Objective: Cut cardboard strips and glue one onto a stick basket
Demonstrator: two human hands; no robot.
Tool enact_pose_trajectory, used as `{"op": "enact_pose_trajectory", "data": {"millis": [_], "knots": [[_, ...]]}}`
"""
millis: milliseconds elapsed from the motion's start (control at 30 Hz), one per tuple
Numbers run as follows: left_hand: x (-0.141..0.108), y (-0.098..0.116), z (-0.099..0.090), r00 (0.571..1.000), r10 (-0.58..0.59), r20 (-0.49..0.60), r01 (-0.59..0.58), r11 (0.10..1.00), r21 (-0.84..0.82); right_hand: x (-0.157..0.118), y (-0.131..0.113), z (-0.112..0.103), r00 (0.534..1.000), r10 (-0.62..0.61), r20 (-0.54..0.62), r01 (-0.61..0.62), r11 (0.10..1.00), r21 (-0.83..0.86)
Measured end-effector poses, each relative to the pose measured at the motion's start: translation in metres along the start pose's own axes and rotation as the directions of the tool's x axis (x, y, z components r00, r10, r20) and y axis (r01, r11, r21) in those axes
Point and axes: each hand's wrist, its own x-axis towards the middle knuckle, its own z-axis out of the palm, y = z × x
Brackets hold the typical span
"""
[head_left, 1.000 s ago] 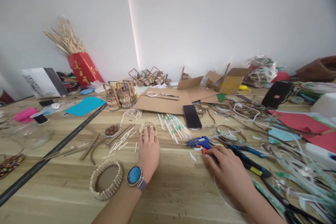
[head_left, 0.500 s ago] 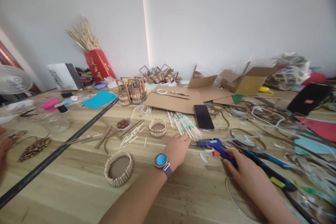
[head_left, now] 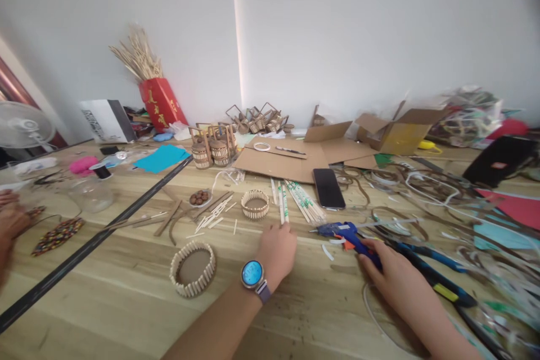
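Note:
My left hand [head_left: 277,250], with a watch on its wrist, is closed at the lower ends of a pair of paper-wrapped chopsticks [head_left: 283,202] with green print. Just right of it lies a fanned pile of similar wrapped chopsticks [head_left: 304,202]. My right hand [head_left: 388,267] is wrapped round the handle of a blue glue gun [head_left: 343,232], whose nozzle points left over the table. A small ring of short sticks [head_left: 255,205] stands beyond my left hand. To the left is a larger stick-walled round base [head_left: 193,269].
A phone [head_left: 328,188] lies by the cardboard sheet [head_left: 274,163]. Short cut sticks [head_left: 215,214] and a dish of brown beads [head_left: 199,198] are left of centre. Pliers [head_left: 430,270] and tangled strips crowd the right. Another person's hand [head_left: 12,216] is at the far left.
My left hand has drawn back toward me and slightly left, and a pair of wrapped chopsticks now stands apart from the pile. My right hand has stayed on the glue gun.

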Motion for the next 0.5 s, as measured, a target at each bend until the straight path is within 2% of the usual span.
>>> {"op": "enact_pose_trajectory", "data": {"millis": [267,433,500], "knots": [[-0.040,0.003,-0.007,0.996,-0.018,0.083,0.020,1.000,-0.020,0.003,-0.005,-0.024,0.999,0.038,0.033,-0.039,0.999,0.018],[-0.067,0.004,-0.009,0.972,-0.066,0.226,0.083,0.994,-0.067,0.029,0.016,-0.051,0.990,0.137,0.046,-0.133,0.988,-0.072],[-0.072,0.002,-0.007,0.967,-0.069,0.246,0.092,0.992,-0.086,0.045,0.026,-0.056,0.981,0.180,0.070,-0.172,0.979,-0.109]]}}
